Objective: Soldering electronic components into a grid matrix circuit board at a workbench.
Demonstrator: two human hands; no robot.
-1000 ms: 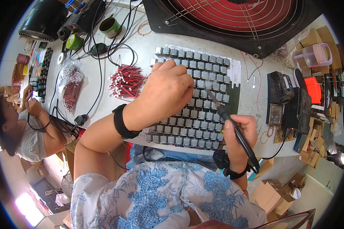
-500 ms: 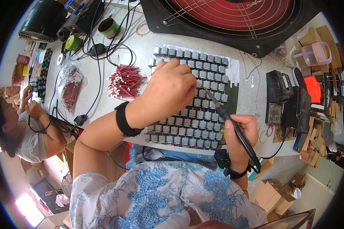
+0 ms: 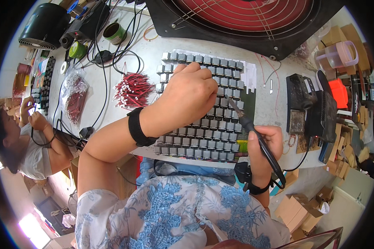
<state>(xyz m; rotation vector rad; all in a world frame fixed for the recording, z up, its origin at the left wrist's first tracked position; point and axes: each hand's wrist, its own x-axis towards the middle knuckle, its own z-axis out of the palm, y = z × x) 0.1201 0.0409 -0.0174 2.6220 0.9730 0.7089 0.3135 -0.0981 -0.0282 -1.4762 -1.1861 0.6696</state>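
Rows of small grey metal-cased blocks [image 3: 207,143] cover a dark board on the white table in front of me. My left hand [image 3: 189,91] is over the upper rows, its fingers curled closed and pointing down; the fingertips and whatever they pinch are hidden beneath it. My right hand [image 3: 266,145] is closed around the black handle of a soldering iron [image 3: 248,123]. The iron's tip is among the blocks just right of my left hand; whether it touches one I cannot tell. A bundle of red and white wires with white connectors [image 3: 132,90] lies to the left.
A large black fan with a red centre [image 3: 245,16] stands at the back. A soldering station [image 3: 320,112] sits to the right. A bag of connectors [image 3: 74,93], black cables [image 3: 108,83] and a green tin [image 3: 114,33] are left. Another person [image 3: 41,145] works at far left.
The view has shifted slightly. Both hands and the iron's tip have moved a little to the right relative to the blocks. My right hand still grips the iron.
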